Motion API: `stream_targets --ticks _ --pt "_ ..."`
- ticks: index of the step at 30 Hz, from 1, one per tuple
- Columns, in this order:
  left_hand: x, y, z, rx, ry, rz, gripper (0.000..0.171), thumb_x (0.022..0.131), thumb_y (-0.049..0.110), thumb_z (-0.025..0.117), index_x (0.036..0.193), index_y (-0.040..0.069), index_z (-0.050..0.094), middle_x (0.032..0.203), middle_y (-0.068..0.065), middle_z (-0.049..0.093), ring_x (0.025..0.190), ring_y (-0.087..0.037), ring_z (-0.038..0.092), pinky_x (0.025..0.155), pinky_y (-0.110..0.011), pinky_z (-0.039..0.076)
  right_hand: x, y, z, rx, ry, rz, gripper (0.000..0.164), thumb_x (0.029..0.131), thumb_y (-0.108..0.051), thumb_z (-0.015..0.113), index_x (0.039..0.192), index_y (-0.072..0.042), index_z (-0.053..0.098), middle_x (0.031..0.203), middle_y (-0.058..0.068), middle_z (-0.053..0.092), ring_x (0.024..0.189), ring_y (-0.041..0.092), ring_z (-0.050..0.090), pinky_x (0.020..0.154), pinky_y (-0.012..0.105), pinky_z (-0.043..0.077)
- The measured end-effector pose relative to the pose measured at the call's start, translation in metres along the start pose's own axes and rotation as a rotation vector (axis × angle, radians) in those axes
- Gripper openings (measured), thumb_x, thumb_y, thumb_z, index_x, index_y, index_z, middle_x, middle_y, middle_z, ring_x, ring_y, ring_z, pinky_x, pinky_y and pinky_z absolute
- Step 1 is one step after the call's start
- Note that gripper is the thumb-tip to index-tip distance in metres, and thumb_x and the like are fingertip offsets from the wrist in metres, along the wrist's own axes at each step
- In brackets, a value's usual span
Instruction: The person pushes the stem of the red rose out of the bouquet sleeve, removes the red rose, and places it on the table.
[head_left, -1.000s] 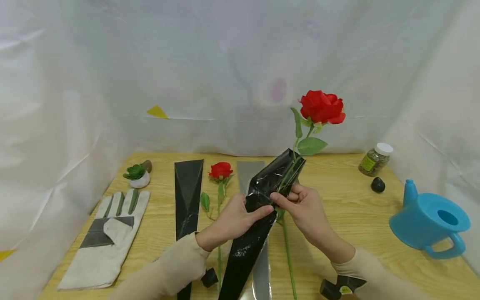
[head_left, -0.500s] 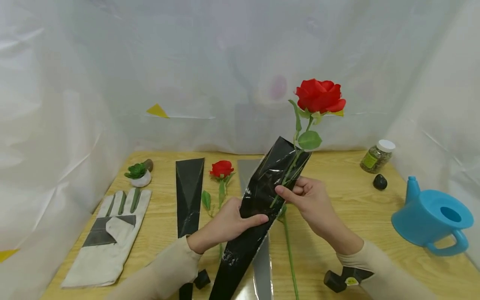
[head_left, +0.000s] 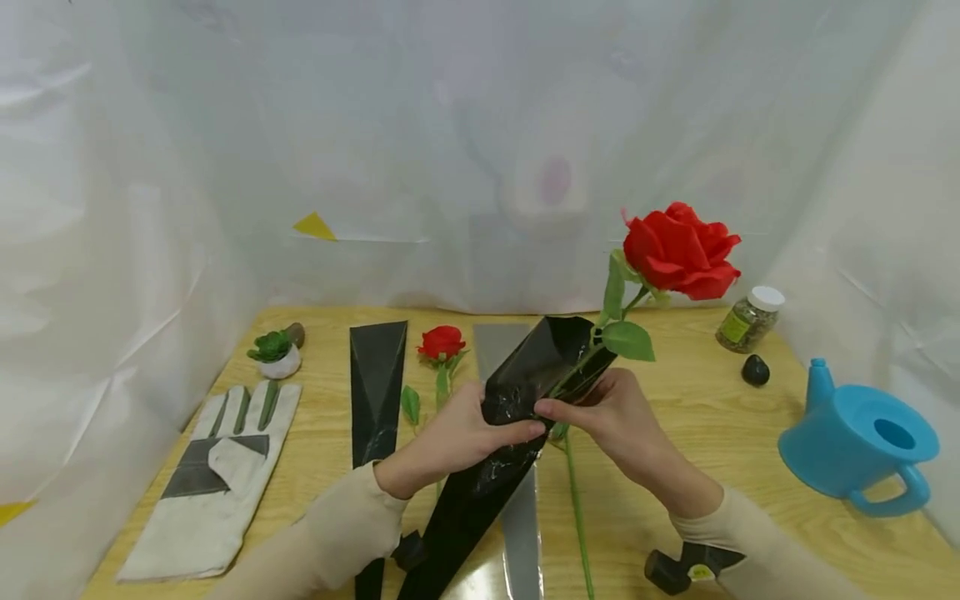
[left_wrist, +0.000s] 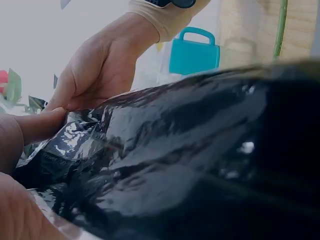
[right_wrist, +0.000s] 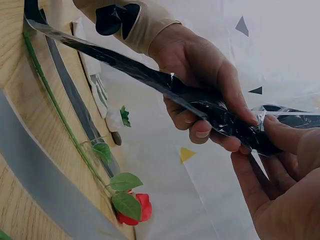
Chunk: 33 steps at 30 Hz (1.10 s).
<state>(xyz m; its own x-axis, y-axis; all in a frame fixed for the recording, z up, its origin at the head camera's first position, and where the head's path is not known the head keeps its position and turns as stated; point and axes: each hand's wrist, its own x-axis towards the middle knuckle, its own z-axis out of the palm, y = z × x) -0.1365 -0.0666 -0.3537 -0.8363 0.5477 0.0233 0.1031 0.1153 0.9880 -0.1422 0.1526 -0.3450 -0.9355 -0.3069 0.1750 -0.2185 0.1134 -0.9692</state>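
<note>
Both hands hold a long black plastic flower sleeve (head_left: 517,379), tilted with its mouth toward the upper right. A red rose (head_left: 682,254) stands out of that mouth, its upper stem and leaves showing and its lower stem inside. My left hand (head_left: 457,433) grips the sleeve around its middle, thumb on the front. My right hand (head_left: 618,429) pinches the sleeve's right edge just below the mouth, thumb in front and fingers mostly hidden behind. In the right wrist view, the fingertips of the left hand (right_wrist: 202,67) and right hand (right_wrist: 295,185) nearly meet on the crinkled plastic (right_wrist: 225,117).
On the wooden table (head_left: 675,375) lie another rose (head_left: 442,343), a flat black sleeve (head_left: 377,375), a grey strip (head_left: 520,533) and a green stem (head_left: 577,517). A work glove (head_left: 202,500) and potted succulent (head_left: 276,354) are left; a blue watering can (head_left: 855,446), jar (head_left: 750,319) and black stone (head_left: 755,370) right.
The rose and sleeve first rise slightly, then tip down and to the right, so the bloom looks larger and lower. The sleeve's mouth now gapes wider. Both hands keep their hold.
</note>
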Motion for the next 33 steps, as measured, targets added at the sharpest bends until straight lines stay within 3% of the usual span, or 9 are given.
stream_targets --ticks 5,8,11,14,17,23,25,28,33 --pt "-0.003 -0.003 -0.001 0.003 -0.001 -0.022 0.021 0.093 0.025 0.072 0.093 0.004 0.071 0.058 0.000 0.047 0.056 -0.013 0.049 0.055 -0.027 0.041 -0.001 -0.002 -0.002 -0.007 -0.033 0.022 0.029 0.083 -0.014 0.082 0.107 -0.001 0.072 0.096 0.012 0.073 0.091 0.028 0.069 0.078 0.036 0.055" --pt "-0.005 -0.004 -0.001 0.034 0.019 -0.002 0.019 0.092 0.025 0.073 0.096 0.006 0.072 0.062 -0.001 0.056 0.061 -0.015 0.057 0.060 -0.027 0.045 -0.002 -0.009 -0.008 -0.017 -0.023 0.040 0.031 0.083 -0.013 0.082 0.109 -0.001 0.069 0.094 0.008 0.072 0.088 0.023 0.067 0.076 0.035 0.054" --pt "-0.007 -0.005 0.001 0.012 0.041 -0.003 0.020 0.091 0.022 0.075 0.105 0.008 0.073 0.079 -0.002 0.069 0.076 -0.017 0.067 0.070 -0.030 0.052 -0.002 -0.019 -0.022 0.107 0.013 -0.033 0.035 0.089 -0.006 0.074 0.122 0.000 0.062 0.109 0.009 0.067 0.099 0.022 0.063 0.080 0.032 0.052" --pt "-0.008 -0.007 0.002 -0.019 0.051 -0.009 0.022 0.090 0.020 0.076 0.108 0.007 0.073 0.085 -0.004 0.071 0.082 -0.020 0.068 0.075 -0.032 0.053 -0.003 -0.030 -0.040 0.343 0.026 -0.183 0.039 0.099 0.000 0.056 0.138 0.002 0.049 0.128 0.015 0.058 0.113 0.024 0.058 0.090 0.033 0.049" --pt "-0.009 -0.007 0.001 -0.035 0.052 -0.019 0.023 0.089 0.019 0.077 0.108 0.007 0.073 0.086 -0.004 0.072 0.082 -0.020 0.069 0.075 -0.033 0.054 -0.004 -0.037 -0.054 0.494 0.006 -0.297 0.037 0.103 0.004 0.044 0.140 0.007 0.046 0.129 0.017 0.059 0.113 0.027 0.061 0.094 0.035 0.048" --pt "-0.006 -0.007 0.006 -0.029 0.015 -0.013 0.028 0.089 0.020 0.078 0.114 0.009 0.072 0.099 -0.001 0.073 0.090 -0.018 0.068 0.079 -0.034 0.054 -0.007 -0.039 -0.062 0.429 0.015 -0.298 0.030 0.100 0.012 0.046 0.127 0.014 0.057 0.117 0.016 0.067 0.110 0.028 0.063 0.094 0.036 0.048" --pt "-0.005 -0.006 0.007 -0.014 0.005 -0.011 0.025 0.089 0.022 0.078 0.110 0.009 0.073 0.093 0.000 0.072 0.086 -0.016 0.067 0.078 -0.033 0.053 -0.007 -0.038 -0.061 0.394 0.065 -0.292 0.020 0.099 0.010 0.049 0.111 0.014 0.065 0.104 0.015 0.071 0.107 0.027 0.064 0.093 0.036 0.049" --pt "-0.006 -0.006 0.008 0.006 0.010 -0.012 0.022 0.088 0.022 0.078 0.106 0.009 0.074 0.089 0.000 0.071 0.083 -0.015 0.066 0.076 -0.032 0.053 -0.006 -0.037 -0.063 0.395 0.141 -0.297 0.016 0.098 0.009 0.053 0.105 0.015 0.066 0.096 0.015 0.072 0.098 0.026 0.068 0.090 0.036 0.050" --pt "-0.005 -0.005 0.007 0.028 0.030 -0.018 0.021 0.087 0.020 0.079 0.102 0.007 0.075 0.088 -0.001 0.072 0.083 -0.016 0.067 0.074 -0.032 0.053 -0.002 -0.040 -0.073 0.472 0.225 -0.315 0.031 0.097 0.008 0.054 0.128 0.013 0.054 0.103 0.020 0.071 0.088 0.029 0.071 0.086 0.037 0.051"
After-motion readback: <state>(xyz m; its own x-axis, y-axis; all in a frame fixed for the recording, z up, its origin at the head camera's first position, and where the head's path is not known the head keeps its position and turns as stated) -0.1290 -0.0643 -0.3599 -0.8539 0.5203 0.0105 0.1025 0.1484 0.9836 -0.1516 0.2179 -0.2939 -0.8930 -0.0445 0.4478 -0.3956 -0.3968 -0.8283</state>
